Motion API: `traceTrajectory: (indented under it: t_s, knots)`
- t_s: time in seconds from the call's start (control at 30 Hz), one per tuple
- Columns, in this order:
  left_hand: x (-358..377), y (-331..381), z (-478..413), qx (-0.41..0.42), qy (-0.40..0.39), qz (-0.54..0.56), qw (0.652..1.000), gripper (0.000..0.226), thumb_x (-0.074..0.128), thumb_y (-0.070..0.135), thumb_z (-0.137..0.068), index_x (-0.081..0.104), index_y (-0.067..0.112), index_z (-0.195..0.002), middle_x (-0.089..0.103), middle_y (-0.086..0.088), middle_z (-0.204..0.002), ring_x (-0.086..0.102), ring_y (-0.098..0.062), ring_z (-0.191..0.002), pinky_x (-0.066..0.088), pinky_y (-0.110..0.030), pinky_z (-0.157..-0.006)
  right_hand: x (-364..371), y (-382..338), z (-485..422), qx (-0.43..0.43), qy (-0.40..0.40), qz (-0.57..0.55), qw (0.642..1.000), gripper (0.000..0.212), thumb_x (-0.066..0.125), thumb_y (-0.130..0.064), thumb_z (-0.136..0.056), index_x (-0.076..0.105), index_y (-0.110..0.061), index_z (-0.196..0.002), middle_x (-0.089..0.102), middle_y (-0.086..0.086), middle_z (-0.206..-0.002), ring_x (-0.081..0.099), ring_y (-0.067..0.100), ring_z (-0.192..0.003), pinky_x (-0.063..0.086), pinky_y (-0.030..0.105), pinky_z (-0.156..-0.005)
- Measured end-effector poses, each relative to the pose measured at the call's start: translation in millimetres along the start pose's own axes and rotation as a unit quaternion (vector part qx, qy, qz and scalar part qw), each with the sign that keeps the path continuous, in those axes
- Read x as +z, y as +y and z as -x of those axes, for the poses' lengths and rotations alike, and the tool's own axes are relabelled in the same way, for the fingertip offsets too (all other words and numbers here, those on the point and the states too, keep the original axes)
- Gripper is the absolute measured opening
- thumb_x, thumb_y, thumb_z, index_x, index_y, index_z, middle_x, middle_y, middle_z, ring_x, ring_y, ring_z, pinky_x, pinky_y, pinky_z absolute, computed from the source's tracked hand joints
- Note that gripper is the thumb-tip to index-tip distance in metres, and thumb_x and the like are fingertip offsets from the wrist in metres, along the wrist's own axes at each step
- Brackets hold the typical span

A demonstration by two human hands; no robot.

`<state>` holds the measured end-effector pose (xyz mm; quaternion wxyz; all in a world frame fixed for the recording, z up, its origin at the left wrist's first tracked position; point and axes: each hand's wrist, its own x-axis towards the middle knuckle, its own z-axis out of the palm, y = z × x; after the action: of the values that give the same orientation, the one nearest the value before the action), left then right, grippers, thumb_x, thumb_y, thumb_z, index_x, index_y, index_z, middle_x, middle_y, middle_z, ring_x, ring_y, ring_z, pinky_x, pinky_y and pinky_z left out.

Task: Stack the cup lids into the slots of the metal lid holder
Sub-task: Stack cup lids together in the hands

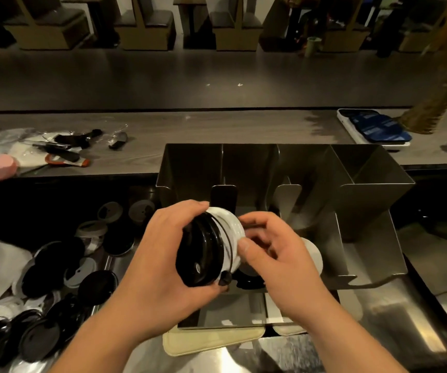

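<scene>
Both hands, left [163, 254] and right [279, 254], clamp a nested black-and-white plastic cup-lid stack [211, 249] above the folded steel lid holder [311, 168]; loosened pressure could spill lids.

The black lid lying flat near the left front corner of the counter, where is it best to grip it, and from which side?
Judging by its pose, grip the black lid at its thin rim, from above. It lies flat among the pile of lids, so only the raised edge seems to offer a pinch.

Steel counter [378, 319]; lids [55, 278]; holder [373, 200]
</scene>
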<state>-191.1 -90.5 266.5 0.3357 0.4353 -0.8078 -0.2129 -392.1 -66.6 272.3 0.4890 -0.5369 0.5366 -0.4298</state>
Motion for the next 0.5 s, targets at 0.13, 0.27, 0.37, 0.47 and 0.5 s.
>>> traceTrajectory:
  t_s: [0.13,0.27,0.37,0.47,0.5]
  knots:
    - [12.6,12.6,-6.9,-0.028,0.011,0.059,0.998,0.103,0.095,0.038,-0.053,0.039,0.039,-0.138,0.044,0.024,-0.134,0.046,-0.009,-0.130,0.044,-0.028,-0.101,-13.6,1.6,0.7,0.052,0.023,-0.149,0.987,0.041,0.054,0.000,-0.096,0.063,-0.033,-0.119,0.073,0.007,-0.105,0.070,0.027,-0.101,0.057,0.044,-0.088]
    - [30.6,31.2,-12.2,-0.039,0.023,0.070,0.997,0.094,0.092,0.038,-0.057,0.039,0.047,-0.134,0.043,0.029,-0.131,0.047,-0.005,-0.128,0.045,-0.027,-0.101,-24.6,8.0,5.6,0.112,-0.021,-0.276,0.954,0.046,0.044,0.010,-0.093,0.071,-0.021,-0.115,0.071,0.009,-0.114,0.069,0.026,-0.105,0.055,0.036,-0.083]
    - [37.5,48.7,-18.1,-0.082,0.028,0.142,0.986,0.098,0.093,0.044,-0.053,0.035,0.061,-0.129,0.040,0.036,-0.127,0.045,0.006,-0.124,0.043,-0.014,-0.094,-37.8,18.2,5.9,0.088,-0.030,-0.310,0.946,0.057,0.060,0.011,-0.073,0.066,-0.021,-0.120,0.067,0.014,-0.119,0.067,0.028,-0.104,0.054,0.037,-0.079]
    - [36.6,56.2,-25.3,-0.115,0.047,0.143,0.982,0.102,0.091,0.062,-0.041,0.031,0.069,-0.124,0.032,0.042,-0.123,0.035,0.022,-0.119,0.039,-0.009,-0.087,-64.9,25.8,8.8,0.049,0.009,-0.246,0.968,0.084,0.082,0.006,-0.054,0.056,-0.030,-0.126,0.065,0.006,-0.122,0.065,0.027,-0.111,0.056,0.035,-0.078]
    - [36.1,54.7,-27.4,-0.133,0.056,0.142,0.979,0.101,0.090,0.062,-0.039,0.032,0.070,-0.121,0.032,0.041,-0.122,0.035,0.023,-0.117,0.038,-0.011,-0.087,-75.2,27.5,10.1,0.042,0.046,-0.187,0.980,0.091,0.088,0.003,-0.050,0.053,-0.034,-0.126,0.065,0.000,-0.119,0.065,0.023,-0.111,0.057,0.033,-0.077]
